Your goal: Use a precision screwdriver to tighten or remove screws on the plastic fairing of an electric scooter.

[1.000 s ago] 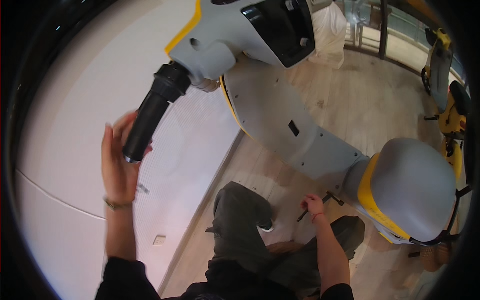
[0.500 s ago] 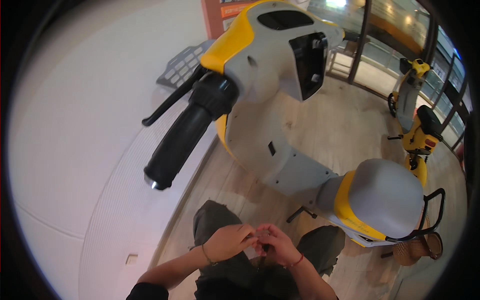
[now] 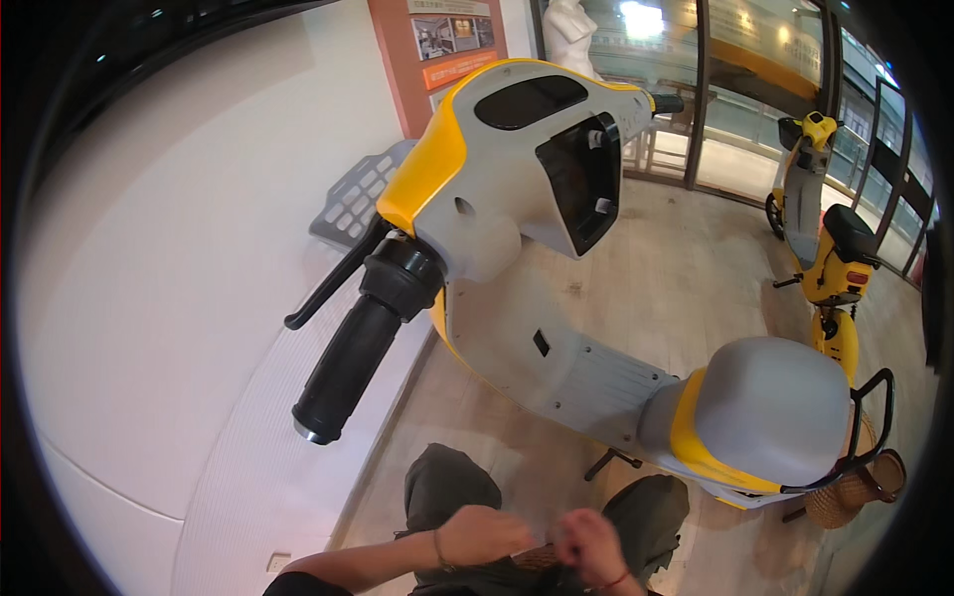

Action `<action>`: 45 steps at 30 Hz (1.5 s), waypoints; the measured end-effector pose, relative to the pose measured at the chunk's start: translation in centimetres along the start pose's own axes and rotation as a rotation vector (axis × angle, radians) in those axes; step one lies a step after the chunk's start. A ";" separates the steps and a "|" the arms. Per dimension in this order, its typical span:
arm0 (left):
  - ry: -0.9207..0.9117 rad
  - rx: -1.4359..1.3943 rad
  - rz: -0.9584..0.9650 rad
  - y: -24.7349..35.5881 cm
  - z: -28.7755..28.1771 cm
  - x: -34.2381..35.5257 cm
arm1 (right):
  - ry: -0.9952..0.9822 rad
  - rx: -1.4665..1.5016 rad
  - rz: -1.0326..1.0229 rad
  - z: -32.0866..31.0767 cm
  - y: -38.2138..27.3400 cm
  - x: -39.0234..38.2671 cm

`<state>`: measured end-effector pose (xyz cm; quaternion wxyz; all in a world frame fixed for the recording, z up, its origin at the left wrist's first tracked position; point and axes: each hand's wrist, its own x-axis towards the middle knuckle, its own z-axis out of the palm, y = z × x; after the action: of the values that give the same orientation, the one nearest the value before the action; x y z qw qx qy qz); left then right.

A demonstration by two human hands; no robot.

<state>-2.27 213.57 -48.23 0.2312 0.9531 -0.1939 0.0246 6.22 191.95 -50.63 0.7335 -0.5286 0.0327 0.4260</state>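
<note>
Low before dark trousers (image 3: 447,487), close together and blurred: left hand (image 3: 487,536), fingers angled inward, and right hand (image 3: 588,548), fingers curled. Impossible to tell, through the blur, whether clenched bare or pinching something small.

Out of contact with the grey-and-yellow scooter (image 3: 507,343), by all appearances; black handlebar grip (image 3: 348,370) and brake lever (image 3: 336,278) fitted, with no part visibly loose. Judged on this evidence, bar end apparently complete, and anything left undone not readable from here.

Just beyond the right hand, a dark kickstand (image 3: 613,461) under the scooter's body. Ahead and to the left, apart from the left hand, the grip, with the lever slanting alongside. Stretched across the view in front of both hands, the scooter itself, with padded seat (image 3: 770,407) off to the right and a woven basket (image 3: 830,509) near the tail.

Past the handlebar, a grey slotted panel (image 3: 348,209) against a pale wall (image 3: 169,248). Farther off, a second yellow scooter (image 3: 838,268) at right, a reddish board (image 3: 391,60), a white sculpted torso (image 3: 568,38) and glass panels (image 3: 755,149).
</note>
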 end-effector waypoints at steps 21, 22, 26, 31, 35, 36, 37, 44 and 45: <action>0.128 -1.299 -0.441 6.1 -4.7 5.0 | -0.279 0.888 -0.591 1.6 -9.7 -2.3; 0.129 -1.280 -0.403 6.3 -4.6 5.0 | -0.297 0.936 -0.583 1.6 -9.7 -2.5; 0.142 -1.226 -0.363 6.6 -4.7 4.8 | -0.336 1.026 -0.560 1.7 -9.5 -3.0; 0.165 -1.059 -0.347 6.7 -5.2 4.3 | -0.357 1.026 -0.525 2.2 -9.3 -2.7; 0.083 -0.931 -0.334 6.2 -5.9 3.8 | -0.323 0.962 -0.547 3.0 -9.3 -2.9; 0.085 -0.937 -0.336 6.2 -5.9 3.7 | -0.319 0.959 -0.543 3.0 -9.2 -2.9; 0.047 -1.057 -0.379 6.2 -6.0 3.7 | -0.344 0.877 -0.565 3.1 -9.1 -3.0; 0.037 -1.481 -0.453 6.3 -3.9 3.3 | -0.276 0.748 -0.742 3.6 -7.7 -3.5; 0.038 -1.491 -0.447 6.1 -3.6 3.0 | -0.271 0.737 -0.742 3.9 -7.4 -3.6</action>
<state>-1.68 209.11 -41.93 0.8138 0.5617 0.0414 -0.1432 7.30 192.38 -41.60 0.9692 -0.1524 -0.1038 0.1632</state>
